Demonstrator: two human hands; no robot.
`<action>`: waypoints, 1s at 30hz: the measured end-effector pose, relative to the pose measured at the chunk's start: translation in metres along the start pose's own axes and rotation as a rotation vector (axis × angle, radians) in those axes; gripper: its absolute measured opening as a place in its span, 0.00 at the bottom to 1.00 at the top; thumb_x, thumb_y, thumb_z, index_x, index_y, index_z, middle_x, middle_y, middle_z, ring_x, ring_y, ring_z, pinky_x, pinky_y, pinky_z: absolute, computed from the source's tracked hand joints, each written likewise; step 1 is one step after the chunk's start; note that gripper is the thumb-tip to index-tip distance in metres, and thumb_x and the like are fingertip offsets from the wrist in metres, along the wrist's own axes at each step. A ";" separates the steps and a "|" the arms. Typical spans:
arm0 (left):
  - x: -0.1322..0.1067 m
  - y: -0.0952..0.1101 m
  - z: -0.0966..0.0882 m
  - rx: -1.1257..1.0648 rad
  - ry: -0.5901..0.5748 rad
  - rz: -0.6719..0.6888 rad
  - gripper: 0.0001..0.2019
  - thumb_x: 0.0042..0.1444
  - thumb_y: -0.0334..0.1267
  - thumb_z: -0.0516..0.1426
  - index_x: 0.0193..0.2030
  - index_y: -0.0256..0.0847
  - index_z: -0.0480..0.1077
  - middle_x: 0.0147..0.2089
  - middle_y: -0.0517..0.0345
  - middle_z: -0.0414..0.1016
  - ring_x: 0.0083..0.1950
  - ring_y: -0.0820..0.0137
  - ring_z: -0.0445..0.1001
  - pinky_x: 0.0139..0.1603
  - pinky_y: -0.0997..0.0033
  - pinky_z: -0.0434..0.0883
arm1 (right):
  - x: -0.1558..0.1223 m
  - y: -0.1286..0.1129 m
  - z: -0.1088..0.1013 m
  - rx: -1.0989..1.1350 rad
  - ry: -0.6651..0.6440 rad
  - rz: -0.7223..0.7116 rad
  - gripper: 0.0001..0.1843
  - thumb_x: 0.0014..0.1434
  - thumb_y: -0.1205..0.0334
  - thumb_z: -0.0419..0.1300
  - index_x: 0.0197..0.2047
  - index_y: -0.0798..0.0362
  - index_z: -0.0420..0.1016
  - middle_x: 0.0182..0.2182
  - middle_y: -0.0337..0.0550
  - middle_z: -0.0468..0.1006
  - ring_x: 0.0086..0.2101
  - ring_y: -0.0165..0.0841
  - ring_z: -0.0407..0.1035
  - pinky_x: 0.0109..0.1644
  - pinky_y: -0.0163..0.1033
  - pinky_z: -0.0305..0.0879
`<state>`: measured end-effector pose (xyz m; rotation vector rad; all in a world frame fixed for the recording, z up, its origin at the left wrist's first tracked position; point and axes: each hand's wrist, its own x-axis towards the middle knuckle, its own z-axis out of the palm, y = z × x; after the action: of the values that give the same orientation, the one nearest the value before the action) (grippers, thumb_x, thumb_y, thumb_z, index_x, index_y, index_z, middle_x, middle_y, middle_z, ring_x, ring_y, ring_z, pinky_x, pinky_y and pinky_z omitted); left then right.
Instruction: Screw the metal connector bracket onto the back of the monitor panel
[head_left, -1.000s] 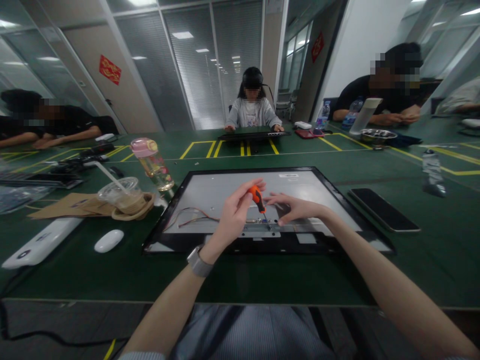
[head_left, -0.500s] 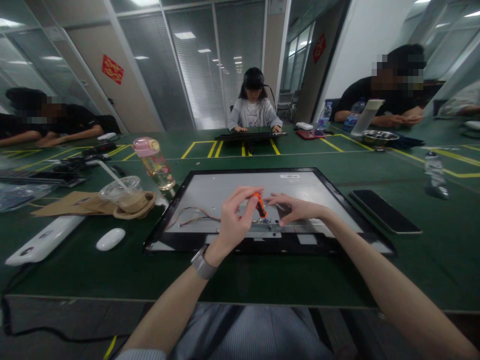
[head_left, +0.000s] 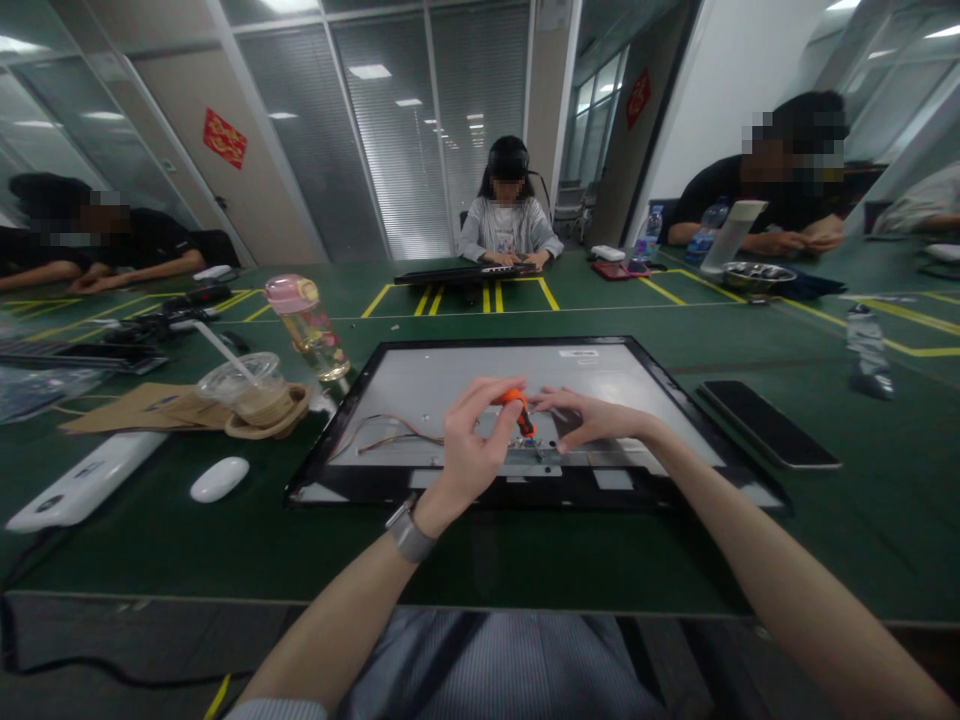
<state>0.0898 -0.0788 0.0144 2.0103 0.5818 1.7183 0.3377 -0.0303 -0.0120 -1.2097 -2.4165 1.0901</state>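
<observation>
A black-framed display panel (head_left: 420, 375) lies face down in front of me, its grey metal back up. My left hand (head_left: 469, 440) is closed on an orange-handled screwdriver (head_left: 517, 408), tip down on a metal strip (head_left: 525, 465) near the panel's front edge. My right hand (head_left: 585, 418) pinches at that strip just right of the tip; what its fingers hold is too small to make out. Thin coloured wires (head_left: 382, 432) run across the panel left of my hands.
Left of the panel: a white mouse (head_left: 218, 479), a white bar-shaped device (head_left: 82, 482), a plastic cup with straw (head_left: 244, 385), a pink-capped bottle (head_left: 307, 325). A black phone (head_left: 769, 422) lies to the right. Three other people sit around the green table (head_left: 225, 550).
My left hand's fingers have shifted on the screwdriver handle, covering more of it; the handle tips lower. My right hand stays put. The person opposite has moved their hands together.
</observation>
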 end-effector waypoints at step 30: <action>0.002 0.002 -0.005 0.091 -0.054 0.080 0.14 0.68 0.31 0.51 0.54 0.40 0.74 0.49 0.51 0.77 0.50 0.68 0.76 0.50 0.66 0.73 | 0.001 0.004 0.001 0.012 0.002 -0.018 0.42 0.48 0.36 0.70 0.63 0.42 0.69 0.71 0.42 0.59 0.72 0.48 0.34 0.74 0.60 0.22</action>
<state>0.0857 -0.0792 0.0183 2.1633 0.5794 1.7055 0.3394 -0.0281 -0.0157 -1.1825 -2.4111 1.0955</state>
